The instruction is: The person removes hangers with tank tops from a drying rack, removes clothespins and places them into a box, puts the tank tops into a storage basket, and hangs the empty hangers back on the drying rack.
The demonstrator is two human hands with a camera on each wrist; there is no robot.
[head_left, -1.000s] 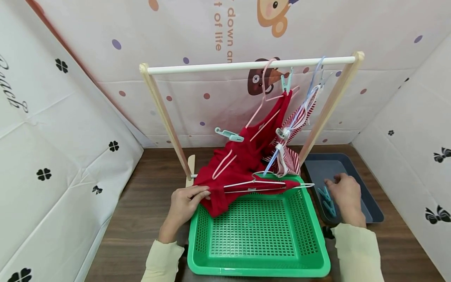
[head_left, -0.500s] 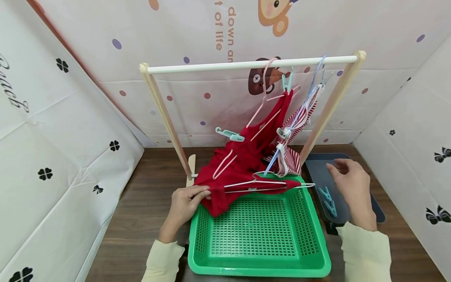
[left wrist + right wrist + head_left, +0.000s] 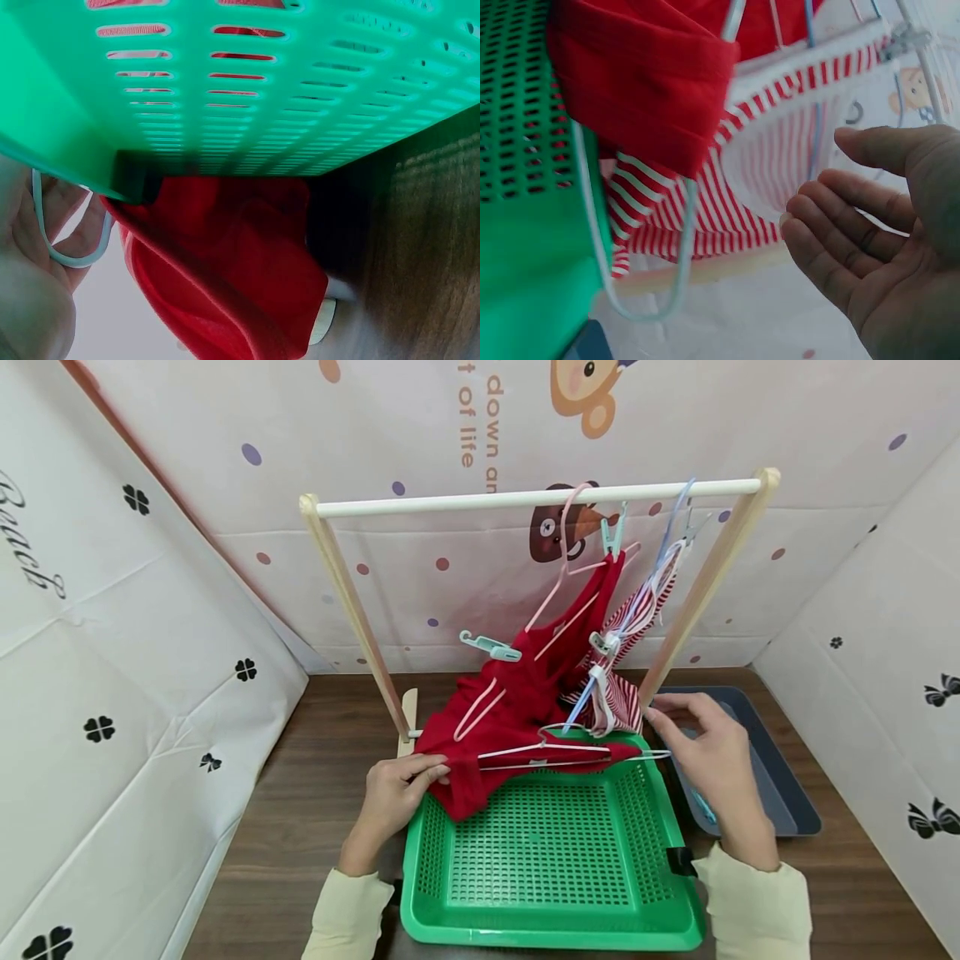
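Note:
A red shirt (image 3: 468, 789) on a white hanger (image 3: 660, 754) lies over the back of the green basket (image 3: 551, 935). My left hand (image 3: 393, 797) pinches the shirt's left edge; in the left wrist view the hanger's end (image 3: 79, 262) loops beside the fingers. My right hand (image 3: 708, 752) is beside the hanger's right end with nothing in its grip. In the right wrist view its fingers (image 3: 832, 247) are loosely bent, in front of a red-and-white striped garment (image 3: 757, 232). Another red garment (image 3: 585, 618) hangs from a pink hanger (image 3: 562, 568).
A wooden rack with a white rail (image 3: 465, 503) stands behind the basket. The striped garment (image 3: 618, 702) hangs near its right post (image 3: 712, 577). Light-blue clothes pegs (image 3: 491, 648) are on the clothes. A dark blue tray (image 3: 787, 777) lies at right with a blue peg (image 3: 705, 806).
My right hand has moved from over the blue tray out to the right, then left to beside the hanger's right end. My left hand stays on the red shirt.

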